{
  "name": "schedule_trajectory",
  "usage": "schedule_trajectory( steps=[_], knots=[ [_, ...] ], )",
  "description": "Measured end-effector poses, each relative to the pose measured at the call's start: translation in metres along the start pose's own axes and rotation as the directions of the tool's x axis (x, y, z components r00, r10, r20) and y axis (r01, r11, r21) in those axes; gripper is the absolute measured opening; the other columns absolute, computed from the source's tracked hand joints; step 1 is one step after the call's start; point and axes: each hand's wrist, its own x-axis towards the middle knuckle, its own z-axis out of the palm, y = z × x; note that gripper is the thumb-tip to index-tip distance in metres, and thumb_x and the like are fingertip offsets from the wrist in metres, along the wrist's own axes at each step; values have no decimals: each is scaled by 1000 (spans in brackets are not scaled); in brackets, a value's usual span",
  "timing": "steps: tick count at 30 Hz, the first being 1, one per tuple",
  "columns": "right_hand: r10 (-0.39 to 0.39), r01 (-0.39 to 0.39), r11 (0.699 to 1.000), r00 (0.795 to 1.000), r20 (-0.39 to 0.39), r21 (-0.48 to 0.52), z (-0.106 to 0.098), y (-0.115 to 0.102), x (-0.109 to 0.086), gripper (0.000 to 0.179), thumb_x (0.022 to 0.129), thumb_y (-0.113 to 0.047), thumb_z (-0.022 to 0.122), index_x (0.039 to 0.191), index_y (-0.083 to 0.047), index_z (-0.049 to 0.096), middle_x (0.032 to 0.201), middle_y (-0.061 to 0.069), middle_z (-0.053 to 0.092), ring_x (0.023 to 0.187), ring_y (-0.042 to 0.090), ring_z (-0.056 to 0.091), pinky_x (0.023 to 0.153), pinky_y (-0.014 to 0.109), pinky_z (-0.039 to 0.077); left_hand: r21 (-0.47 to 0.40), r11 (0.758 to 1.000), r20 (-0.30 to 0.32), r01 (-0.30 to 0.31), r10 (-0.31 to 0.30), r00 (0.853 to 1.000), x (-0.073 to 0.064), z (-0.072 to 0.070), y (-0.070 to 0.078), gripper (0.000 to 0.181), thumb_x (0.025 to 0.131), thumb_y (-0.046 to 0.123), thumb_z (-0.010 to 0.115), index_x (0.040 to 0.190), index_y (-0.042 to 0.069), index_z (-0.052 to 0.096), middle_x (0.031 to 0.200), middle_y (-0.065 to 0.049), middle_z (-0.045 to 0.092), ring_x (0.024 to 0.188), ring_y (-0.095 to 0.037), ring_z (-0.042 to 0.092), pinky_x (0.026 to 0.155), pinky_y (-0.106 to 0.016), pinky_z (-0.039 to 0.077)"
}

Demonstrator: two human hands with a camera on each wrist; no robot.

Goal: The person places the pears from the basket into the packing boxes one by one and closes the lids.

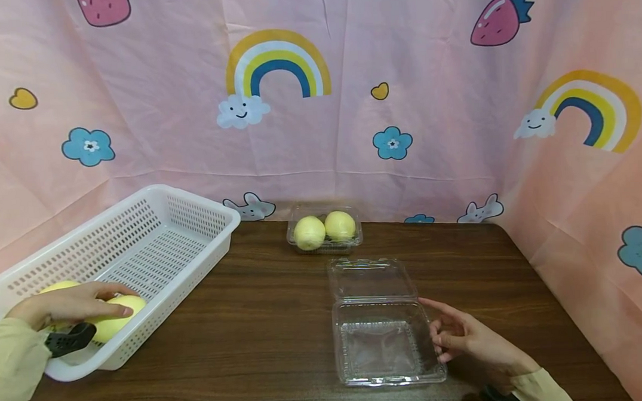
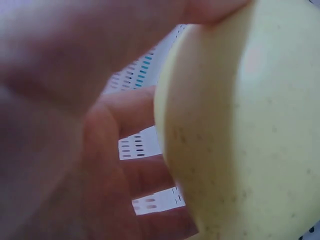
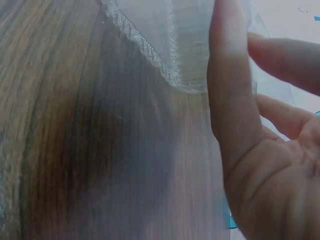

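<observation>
My left hand [image 1: 86, 301] reaches into the white basket [image 1: 191, 280] and grips a round, pale yellow fruit, apple-like [image 1: 115, 323]. Brown specks dot the skin of this fruit [image 2: 260, 135] in the left wrist view, with thumb and fingers set around it. Another yellow fruit [image 1: 60, 285] lies partly hidden behind that hand. On the table stands a clear plastic clamshell box [image 1: 381, 348], its lid [image 1: 370, 281] folded back. My right hand [image 1: 480, 340] pinches the box's right rim, the thumb on the near side in the right wrist view.
Towards the back of the dark wooden table [image 1: 251, 335] sits a second clear box [image 1: 325, 209] holding two yellow fruits. The basket takes up the left side. A pink patterned cloth [image 1: 308, 147] hangs along the back and both sides.
</observation>
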Motion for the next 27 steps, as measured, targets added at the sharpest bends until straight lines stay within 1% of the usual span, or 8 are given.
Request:
schedule_trajectory(
  steps=[5, 11, 14, 15, 18, 22, 25, 27],
  knots=[
    [4, -4, 1000, 1000, -10, -14, 3, -1, 3, 65, 99, 3, 48, 153, -3, 11, 101, 13, 48, 85, 19, 61, 73, 36, 56, 26, 1000, -22, 11, -11, 1000, 0, -1, 1, 50, 96, 22, 58, 131, -12, 47, 125, -31, 52, 110, -36, 49, 80, -44, 47],
    [12, -12, 1000, 1000, -10, -8, 11, -1, 10, 66, 99, 2, 49, 153, -4, 12, 99, 12, 48, 84, 18, 60, 71, 34, 56, -9, 999, -44, 43, -43, 998, -1, -1, 2, 52, 95, 25, 59, 131, -11, 47, 121, -29, 53, 102, -29, 50, 75, -40, 47],
    [-5, 5, 1000, 1000, 7, 8, 15, -1, 14, 66, 98, 4, 48, 153, -2, 11, 98, 11, 48, 84, 18, 60, 71, 34, 56, -17, 999, -56, 50, -51, 997, -1, -1, 1, 50, 95, 25, 59, 130, -9, 47, 116, -25, 55, 96, -26, 50, 72, -38, 46],
    [-12, 12, 1000, 1000, 13, 15, 16, -1, 15, 66, 98, 5, 48, 152, -2, 11, 98, 12, 48, 84, 18, 60, 71, 34, 56, -8, 999, -63, 49, -50, 997, -1, -1, 2, 49, 95, 25, 59, 129, -8, 48, 115, -22, 56, 93, -24, 50, 71, -37, 45],
    [-18, 18, 1000, 1000, 18, 20, 20, -1, 18, 65, 98, 6, 47, 152, 0, 11, 98, 11, 48, 84, 18, 60, 71, 33, 56, 17, 1000, -90, 22, -20, 996, -1, 0, 2, 44, 96, 23, 58, 128, -5, 49, 112, -16, 56, 88, -19, 50, 69, -34, 45],
    [-11, 11, 1000, 1000, 18, 9, 24, -2, 23, 66, 98, 4, 49, 152, 1, 10, 98, 11, 48, 83, 18, 60, 70, 34, 56, -63, 998, -82, -2, -4, 997, -1, 0, 2, 45, 97, 19, 56, 129, -10, 45, 107, -14, 55, 86, -20, 53, 66, -33, 49],
    [-3, 3, 1000, 1000, 16, 0, 27, -2, 26, 67, 98, 3, 49, 152, 1, 10, 97, 12, 49, 83, 17, 60, 70, 34, 57, -88, 996, -87, -9, 2, 996, -1, 0, 3, 47, 97, 18, 57, 130, -12, 43, 105, -15, 55, 85, -23, 54, 66, -33, 49],
    [-2, 2, 1000, 1000, 14, 3, 28, -2, 28, 67, 98, 3, 50, 152, 1, 10, 97, 12, 49, 82, 17, 60, 70, 33, 57, -36, 999, -121, -19, 14, 993, 0, 0, 4, 46, 96, 20, 59, 129, -10, 45, 107, -17, 55, 86, -23, 53, 66, -33, 47]
  ],
)
